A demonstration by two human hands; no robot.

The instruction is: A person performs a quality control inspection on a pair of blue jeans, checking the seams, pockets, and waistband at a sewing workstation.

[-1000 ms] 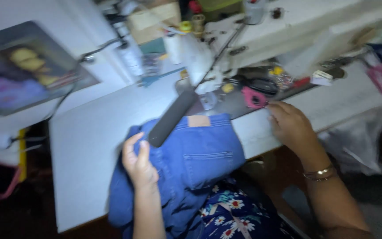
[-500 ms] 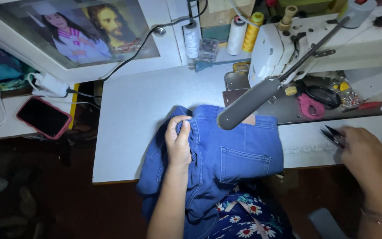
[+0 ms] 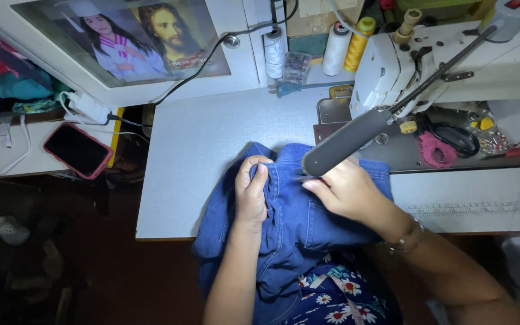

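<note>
A pair of blue jeans (image 3: 290, 232) lies bunched over the near edge of the white sewing table (image 3: 200, 144) and hangs down onto my lap. My left hand (image 3: 253, 189) pinches a fold of the denim near its top edge. My right hand (image 3: 344, 191) rests on the jeans just right of it, fingers closed on the fabric under a grey lamp head (image 3: 347, 141). A small dark tool may be in those fingers, but blur hides it.
A white sewing machine (image 3: 446, 54) stands at the back right, with thread cones (image 3: 347, 45) behind it. Black scissors (image 3: 455, 137) and a pink pincushion (image 3: 436, 150) lie under its arm. A pink-cased phone (image 3: 77, 150) charges on a shelf at left, near a framed picture (image 3: 133, 39).
My right hand has come in from the table's right side onto the jeans beside the left hand. The camera view has shifted slightly left and steadied.
</note>
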